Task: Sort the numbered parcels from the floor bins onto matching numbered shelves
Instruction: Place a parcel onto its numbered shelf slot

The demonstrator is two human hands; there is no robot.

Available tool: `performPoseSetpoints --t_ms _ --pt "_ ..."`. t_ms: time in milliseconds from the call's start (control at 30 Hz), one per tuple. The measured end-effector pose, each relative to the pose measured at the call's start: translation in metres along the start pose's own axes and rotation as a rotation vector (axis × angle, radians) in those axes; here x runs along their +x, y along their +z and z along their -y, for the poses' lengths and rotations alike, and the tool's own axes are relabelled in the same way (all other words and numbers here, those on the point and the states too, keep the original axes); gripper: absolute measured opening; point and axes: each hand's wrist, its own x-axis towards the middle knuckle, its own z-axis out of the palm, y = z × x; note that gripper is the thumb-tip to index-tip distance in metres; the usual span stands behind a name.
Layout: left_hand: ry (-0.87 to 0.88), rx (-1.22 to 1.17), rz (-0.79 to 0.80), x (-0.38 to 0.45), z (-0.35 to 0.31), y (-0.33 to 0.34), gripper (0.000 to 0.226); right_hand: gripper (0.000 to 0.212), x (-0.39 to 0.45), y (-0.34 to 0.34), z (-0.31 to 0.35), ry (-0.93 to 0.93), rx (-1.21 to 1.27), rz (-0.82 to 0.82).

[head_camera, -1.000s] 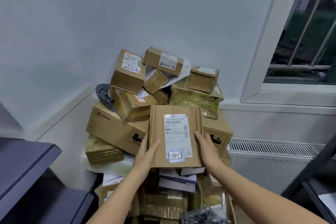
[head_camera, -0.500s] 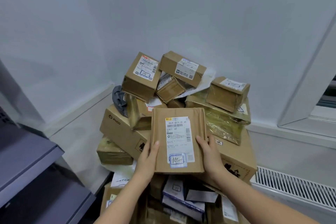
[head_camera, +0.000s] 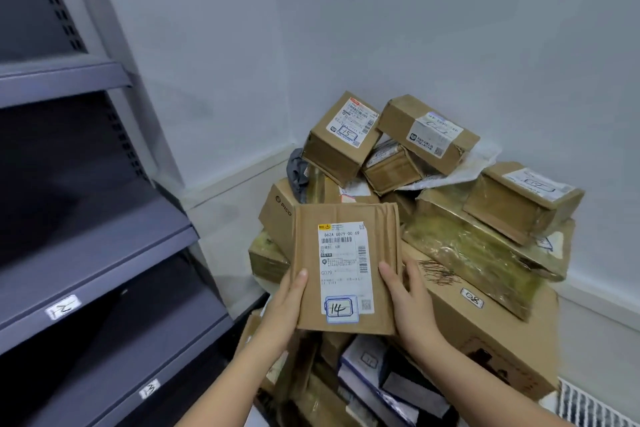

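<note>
Where the heap of brown cardboard parcels [head_camera: 433, 204] runs off the bottom edge, the lowest packages blur together and their labels cannot be read; whatever bin holds them is hidden beneath the pile. The fingers of both hands are behind the held parcel, so only thumbs and backs of hands show. The left hand [head_camera: 282, 308] grips the lower left edge of a flat brown cardboard parcel with a white shipping label marked 14 [head_camera: 346, 267], thumb laid on its front. The right hand [head_camera: 408, 302] grips the lower right edge, its thumb on the label's edge. The parcel is held upright above the pile, label facing the camera.

Behind it, a small brown box hand-marked 15 [head_camera: 341, 139] sits tilted on top of the heap, and a large brown carton marked 08 [head_camera: 485, 322] lies to the right, apparently under a tape-wrapped package. At left stands a dark grey metal shelving unit [head_camera: 97, 253]; its shelf edges carry white tags reading 12 [head_camera: 63, 307] and 13 [head_camera: 149, 388].
</note>
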Motion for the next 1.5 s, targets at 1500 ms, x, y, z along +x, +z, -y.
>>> performPoseSetpoints --t_ms 1500 --pt "-0.213 0.012 -1.011 -0.483 0.126 -0.253 0.048 0.026 -0.387 0.288 -0.001 -0.132 -0.276 1.059"
